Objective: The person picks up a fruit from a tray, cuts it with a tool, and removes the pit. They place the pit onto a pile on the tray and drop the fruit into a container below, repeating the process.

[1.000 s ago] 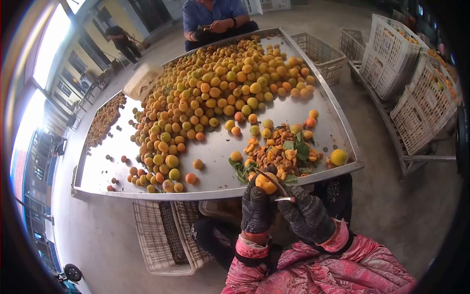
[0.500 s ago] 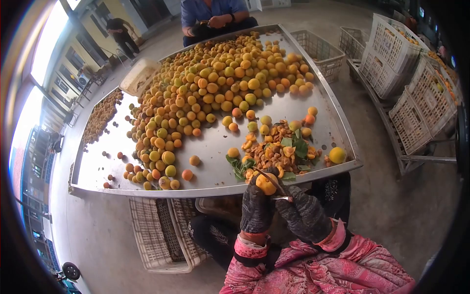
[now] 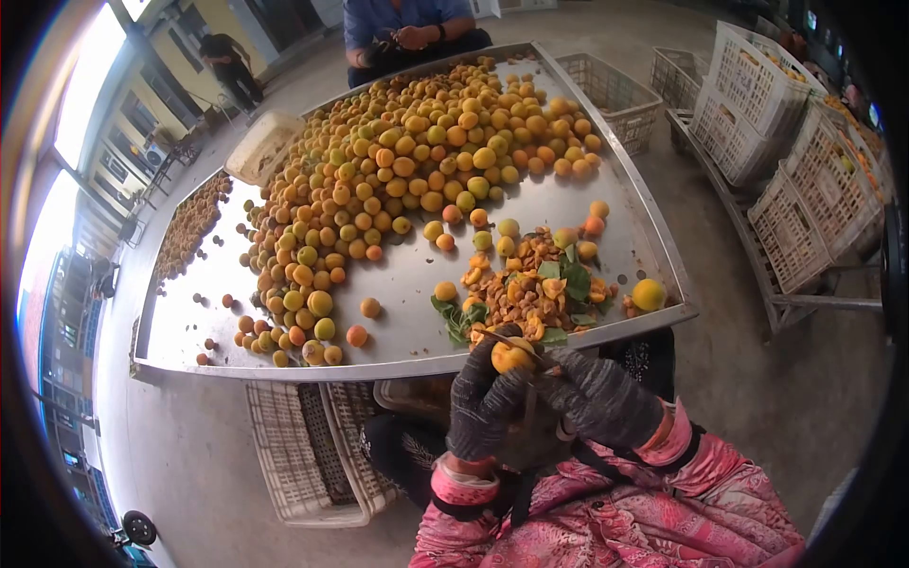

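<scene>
Along the far left end of the metal table (image 3: pixel 417 295), a spread of small brown fruit (image 3: pixel 194 227). White tub (image 3: pixel 265 147) next, tilted at the table's far left edge. Two crates (image 3: pixel 284 454) below the table's near edge, on the floor. Big heap of orange-yellow fruit (image 3: pixel 379 170) over the table's middle and far side; person in a blue shirt (image 3: pixel 407 17) seated beyond the far edge. At the near edge, towards the right: left hand (image 3: pixel 483 407), dark glove, fingers curled closed round one orange fruit (image 3: pixel 512 357), which sits at the fingertips just off the table's rim. Fruit roundish, no clear long axis. Thin dark tool (image 3: pixel 502 339) lies across its top, long axis slanting from upper left down to the right, into the glove of the right hand (image 3: pixel 606 393). Right fingers look closed on the tool's lower end, though the grip is partly hidden; tips just beside the fruit's right side. Left hand is the nearer, in contact; right comes in from the right. Beyond both hands, on the table, a pile of brown bits and leaves (image 3: pixel 521 295); right of it, one large yellow fruit (image 3: pixel 649 294) by the corner. Off the table's right side, stacked crates (image 3: pixel 748 90) on a trolley.
</scene>
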Tool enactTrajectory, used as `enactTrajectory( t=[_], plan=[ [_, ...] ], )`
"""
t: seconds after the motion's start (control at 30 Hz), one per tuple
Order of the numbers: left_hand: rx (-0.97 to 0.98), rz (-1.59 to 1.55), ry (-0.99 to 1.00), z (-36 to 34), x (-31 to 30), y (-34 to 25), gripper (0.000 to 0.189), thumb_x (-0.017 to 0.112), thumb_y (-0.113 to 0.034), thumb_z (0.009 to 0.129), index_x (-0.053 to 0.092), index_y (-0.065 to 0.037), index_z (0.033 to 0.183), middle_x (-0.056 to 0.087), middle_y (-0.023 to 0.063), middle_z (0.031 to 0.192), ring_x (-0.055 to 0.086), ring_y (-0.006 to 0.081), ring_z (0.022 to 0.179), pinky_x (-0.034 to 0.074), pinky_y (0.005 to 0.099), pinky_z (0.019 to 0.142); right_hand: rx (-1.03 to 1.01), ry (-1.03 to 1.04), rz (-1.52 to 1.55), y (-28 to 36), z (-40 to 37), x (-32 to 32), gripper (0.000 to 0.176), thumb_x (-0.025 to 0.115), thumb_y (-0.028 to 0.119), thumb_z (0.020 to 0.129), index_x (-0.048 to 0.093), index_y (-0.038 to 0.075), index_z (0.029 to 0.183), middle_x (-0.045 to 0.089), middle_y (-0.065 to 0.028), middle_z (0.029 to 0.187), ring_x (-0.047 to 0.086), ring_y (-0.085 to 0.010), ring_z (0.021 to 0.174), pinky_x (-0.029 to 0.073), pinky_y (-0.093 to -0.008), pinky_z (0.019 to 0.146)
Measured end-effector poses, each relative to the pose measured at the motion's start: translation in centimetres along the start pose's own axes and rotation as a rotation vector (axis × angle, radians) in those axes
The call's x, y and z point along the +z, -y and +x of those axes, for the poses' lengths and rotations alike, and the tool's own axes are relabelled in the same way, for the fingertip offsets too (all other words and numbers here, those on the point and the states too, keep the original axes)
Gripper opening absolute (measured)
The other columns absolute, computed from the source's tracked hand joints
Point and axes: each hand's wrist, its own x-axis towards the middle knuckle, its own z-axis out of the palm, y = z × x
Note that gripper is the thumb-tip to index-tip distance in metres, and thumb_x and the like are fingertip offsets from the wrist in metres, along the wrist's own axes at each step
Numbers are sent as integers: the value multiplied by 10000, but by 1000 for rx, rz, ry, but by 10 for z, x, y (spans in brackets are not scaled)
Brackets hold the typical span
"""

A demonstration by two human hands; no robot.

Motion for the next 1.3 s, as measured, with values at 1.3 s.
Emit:
enactTrajectory(
  t=[1.3],
  plan=[
    [-197, 30, -222, 2, 23, 8, 297, 516, -189, 919, 522, 42, 1105, 609, 74, 964, 548, 116, 855, 447, 245, 750, 253, -151, 115, 4, -10, 13, 377, 582, 120, 835, 500, -16, 1177, 580, -215, 1052, 603, -322, 913, 499, -372, 755]
  ],
)
